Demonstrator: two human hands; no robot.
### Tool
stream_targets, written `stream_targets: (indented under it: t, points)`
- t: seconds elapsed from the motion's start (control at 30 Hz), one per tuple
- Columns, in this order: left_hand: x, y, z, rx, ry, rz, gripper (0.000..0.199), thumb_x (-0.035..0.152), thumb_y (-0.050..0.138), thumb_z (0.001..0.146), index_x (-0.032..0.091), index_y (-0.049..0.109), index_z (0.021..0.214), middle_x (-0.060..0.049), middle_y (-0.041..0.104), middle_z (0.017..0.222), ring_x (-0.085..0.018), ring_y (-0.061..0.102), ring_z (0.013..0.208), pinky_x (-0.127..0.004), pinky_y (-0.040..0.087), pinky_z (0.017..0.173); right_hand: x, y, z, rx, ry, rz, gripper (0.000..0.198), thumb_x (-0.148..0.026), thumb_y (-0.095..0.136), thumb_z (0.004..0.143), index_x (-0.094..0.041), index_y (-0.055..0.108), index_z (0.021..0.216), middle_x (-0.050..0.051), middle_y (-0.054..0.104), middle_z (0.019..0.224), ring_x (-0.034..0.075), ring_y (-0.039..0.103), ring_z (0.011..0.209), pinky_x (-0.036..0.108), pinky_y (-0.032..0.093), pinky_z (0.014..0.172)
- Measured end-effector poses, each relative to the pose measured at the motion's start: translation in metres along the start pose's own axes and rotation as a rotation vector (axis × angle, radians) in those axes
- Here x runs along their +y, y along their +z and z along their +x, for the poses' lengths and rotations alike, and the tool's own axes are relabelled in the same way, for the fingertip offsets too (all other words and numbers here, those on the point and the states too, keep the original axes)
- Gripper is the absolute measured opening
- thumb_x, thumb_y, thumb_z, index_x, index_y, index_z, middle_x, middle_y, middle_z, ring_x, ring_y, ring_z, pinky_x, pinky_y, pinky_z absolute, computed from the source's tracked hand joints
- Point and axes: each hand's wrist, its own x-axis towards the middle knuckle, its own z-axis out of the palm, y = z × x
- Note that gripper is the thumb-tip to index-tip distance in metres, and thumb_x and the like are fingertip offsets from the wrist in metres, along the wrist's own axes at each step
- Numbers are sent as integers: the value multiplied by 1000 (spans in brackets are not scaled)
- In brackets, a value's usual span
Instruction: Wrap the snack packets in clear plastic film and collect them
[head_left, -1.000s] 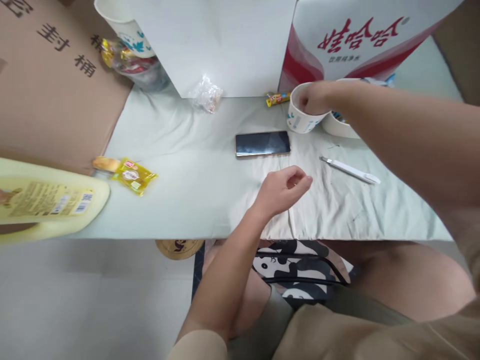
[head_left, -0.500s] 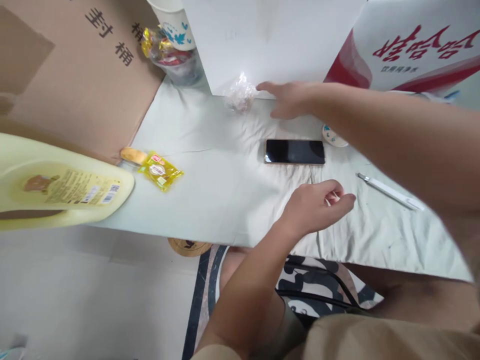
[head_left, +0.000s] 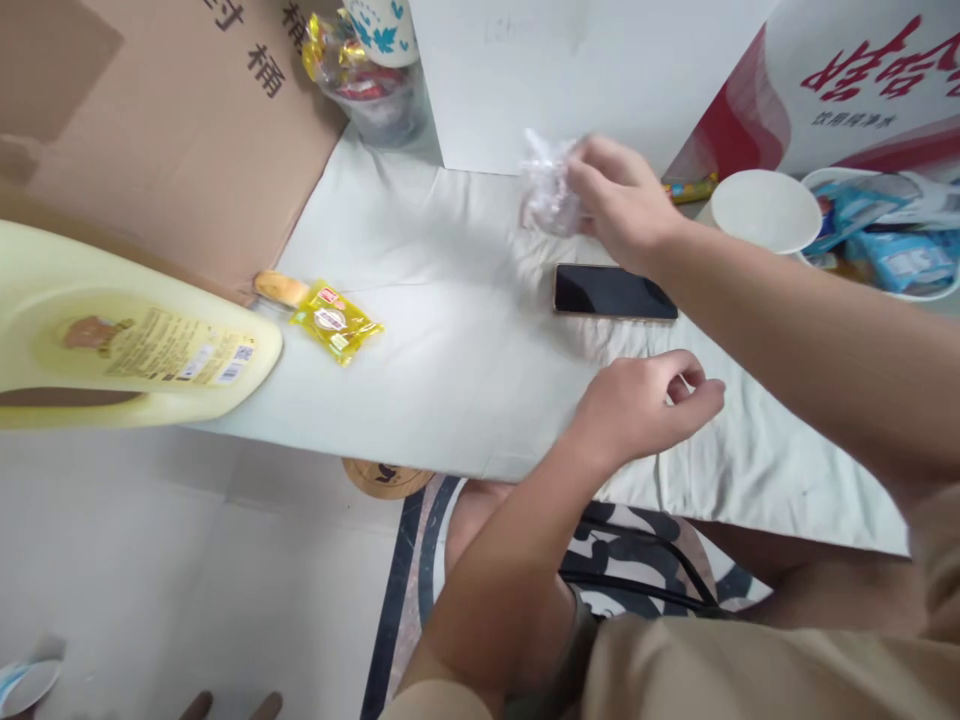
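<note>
My right hand (head_left: 622,200) pinches a crumpled ball of clear plastic wrap (head_left: 551,185), slightly blurred, near the foot of the white box. Whether anything is inside the wrap I cannot make out. Just below that hand, a black-screened phone (head_left: 611,292) lies flat on the pale cloth. My left hand (head_left: 645,405) hovers over the front of the table with fingers curled in towards the thumb; nothing shows in it. Off to the left on the cloth are a yellow snack packet (head_left: 336,320) and a small bread roll (head_left: 281,289).
A yellow jug (head_left: 150,345) juts in at left before a cardboard box (head_left: 150,130). Behind stand a white box (head_left: 570,80), a tub of wrapped sweets (head_left: 375,105) and a red-and-white carton (head_left: 825,100). At right are a paper cup (head_left: 766,212) and a tray of blue packets (head_left: 922,293).
My right hand has taken hold of the plastic wrap and drawn it to the right, off its spot by the white box. My left hand has hardly moved. The view has shifted a little.
</note>
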Motion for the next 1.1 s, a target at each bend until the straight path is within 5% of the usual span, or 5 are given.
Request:
stream_targets:
  t: [0.2,0.33,0.57,0.7,1.1]
  points:
    - [-3,11,1,160,324,-216,26,39,59,91,21,58,73,2,57,64,-11,52,62,-26,44,63,15,-65,-187,278,44,87,49,-46,83,81,-33,44,108,-6,57,75,12,53,54,26,46,50]
    - [-9,30,18,403,200,-249,23,42,68,88,21,61,82,-2,65,83,-13,60,78,-27,50,73,43,-70,-270,403,184,90,73,-50,82,81,-37,32,132,-6,62,75,16,60,53,29,51,50]
    - [-18,67,34,-112,-114,-468,52,44,83,77,24,59,119,-7,70,115,-24,70,104,-36,59,85,61,-84,-280,396,-54,-166,67,-46,64,94,-34,34,153,14,58,138,26,71,105,42,63,81]
    - [-19,68,39,14,-250,-538,59,39,86,74,27,58,124,-4,72,111,-22,72,93,-31,61,73,62,-97,-285,343,-175,-430,34,-27,53,98,-32,67,129,11,43,154,32,50,143,52,55,106]
    - [-20,72,51,208,-148,-629,61,36,91,67,30,53,115,-2,69,117,-19,71,97,-37,57,90,61,-129,-293,387,-52,-661,39,-20,52,95,-25,66,131,13,65,137,31,63,126,54,52,107]
